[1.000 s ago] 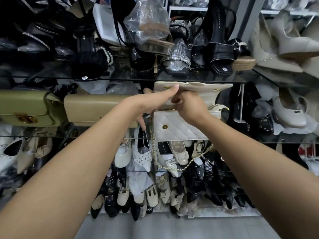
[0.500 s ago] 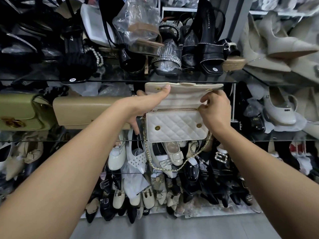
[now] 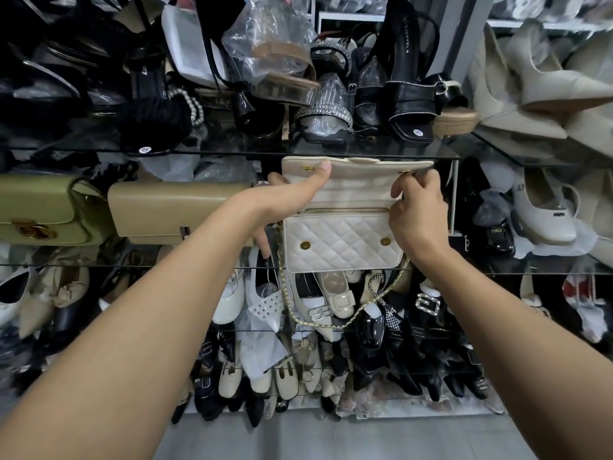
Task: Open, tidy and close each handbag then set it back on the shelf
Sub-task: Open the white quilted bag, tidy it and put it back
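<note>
The quilted handbag point(image 3: 341, 242) is being held at the shelf's point(image 3: 132, 265) front edge, flap point(image 3: 358, 187) raised; the left hand point(image 3: 288, 200) is gripping its left side; the right hand point(image 3: 418, 210) is pinching its right edge; the dangling chain point(image 3: 318, 322) is probably risking a snag on the shoes point(image 3: 338, 293) below.

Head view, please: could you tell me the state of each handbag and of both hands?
white quilted handbag: flap lifted open, held in front of the shelf.
chain strap: hanging loose below it.
left hand: holds the flap up.
right hand: pinches the bag's right edge.
tan clutch: closed, on the shelf.
green handbag: closed, on the shelf.
</note>
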